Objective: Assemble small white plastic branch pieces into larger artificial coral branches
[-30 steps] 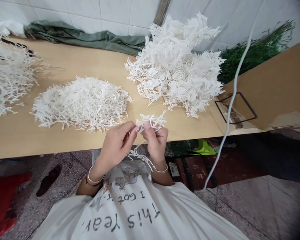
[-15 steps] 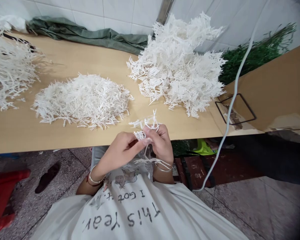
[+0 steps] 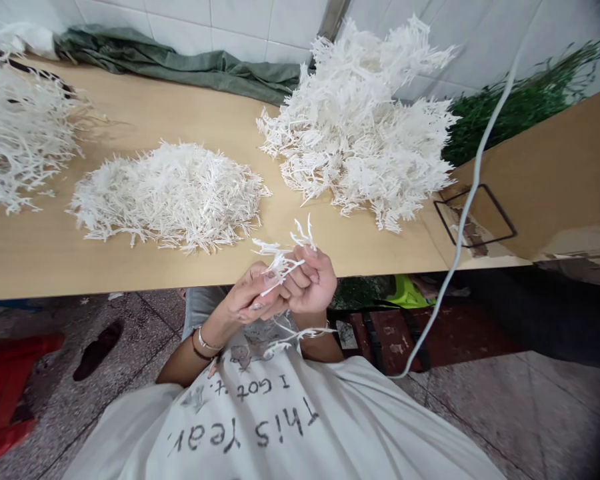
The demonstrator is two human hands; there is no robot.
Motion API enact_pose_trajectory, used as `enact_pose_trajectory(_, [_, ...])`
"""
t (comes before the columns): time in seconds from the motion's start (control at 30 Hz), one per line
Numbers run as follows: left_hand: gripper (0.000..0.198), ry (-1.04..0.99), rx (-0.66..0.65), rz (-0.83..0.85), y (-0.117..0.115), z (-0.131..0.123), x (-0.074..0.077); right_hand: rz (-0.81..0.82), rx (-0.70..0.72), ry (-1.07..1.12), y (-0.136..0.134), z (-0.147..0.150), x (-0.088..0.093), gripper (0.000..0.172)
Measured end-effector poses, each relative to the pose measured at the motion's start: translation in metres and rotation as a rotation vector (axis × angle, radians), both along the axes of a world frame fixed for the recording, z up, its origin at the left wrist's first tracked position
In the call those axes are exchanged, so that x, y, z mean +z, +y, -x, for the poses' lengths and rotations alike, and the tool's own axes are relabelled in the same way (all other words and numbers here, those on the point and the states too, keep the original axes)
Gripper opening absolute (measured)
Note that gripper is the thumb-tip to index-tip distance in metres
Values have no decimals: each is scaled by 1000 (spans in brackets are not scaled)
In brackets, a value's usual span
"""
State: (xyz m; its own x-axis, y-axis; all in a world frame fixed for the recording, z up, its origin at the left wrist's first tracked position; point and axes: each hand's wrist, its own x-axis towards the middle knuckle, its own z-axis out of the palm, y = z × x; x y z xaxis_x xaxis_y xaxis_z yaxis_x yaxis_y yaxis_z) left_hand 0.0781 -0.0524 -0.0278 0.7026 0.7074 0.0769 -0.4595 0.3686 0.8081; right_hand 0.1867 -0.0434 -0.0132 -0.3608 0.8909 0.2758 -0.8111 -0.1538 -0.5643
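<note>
My left hand (image 3: 250,293) is closed, its thumb and fingers pinching a white branched plastic sprig (image 3: 283,267). Pressed against it, my right hand (image 3: 316,283) is curled into a fist around a piece of the same kind, whose forked tips (image 3: 304,235) poke out above the knuckles. Both hands are raised just over the table's front edge, close to my shirt. Below them, thin white strands (image 3: 300,333) dangle in front of my right wrist. What lies inside the right fist is mostly hidden.
On the tan table (image 3: 130,267) lie a low pile of small white sprigs (image 3: 170,193), a taller heap (image 3: 365,127) at back right, and longer strands (image 3: 20,133) at left. A white cable (image 3: 473,193) hangs on the right, before green artificial foliage (image 3: 520,100).
My hands have come closer together and turned. The right fingers have curled into a fist, and the sprig's branches now spread out above the left fingers.
</note>
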Motion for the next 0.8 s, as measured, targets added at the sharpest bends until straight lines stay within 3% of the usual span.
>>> enact_pose_trajectory(0.1, [72, -178, -33, -46, 1, -3, -4, -87, -43, 133, 6, 2, -5, 57])
enact_pose_trajectory(0.17, [70, -422, -113, -161, 1, -5, -6, -137, -151, 240, 14, -3, -8, 55])
enact_pose_trajectory(0.23, [66, -502, -115, -290, -2, -4, -6, -175, -267, 296, 21, -11, -8, 52])
enact_pose_trajectory(0.3, [57, -301, -18, -388, -5, -1, -5, -220, -299, 242, 23, -17, -6, 50])
enact_pose_trajectory(0.4, [47, 112, 198, -389, -4, 8, 4, -172, -371, 17, 18, -20, -2, 57])
enact_pose_trajectory(0.5, [46, 390, 420, -415, 10, 21, 20, -17, -555, -169, 11, -14, 0, 66])
enact_pose_trajectory(0.6, [48, 753, 552, -568, 33, 36, 37, -33, -705, -238, 11, -9, -4, 64])
enact_pose_trajectory(0.7, [48, 919, 679, -553, 57, 50, 43, -114, -801, -334, 13, -9, -12, 59])
enact_pose_trajectory(0.8, [36, 1051, 883, -489, 75, 62, 38, -179, -863, -406, 14, -11, -19, 55])
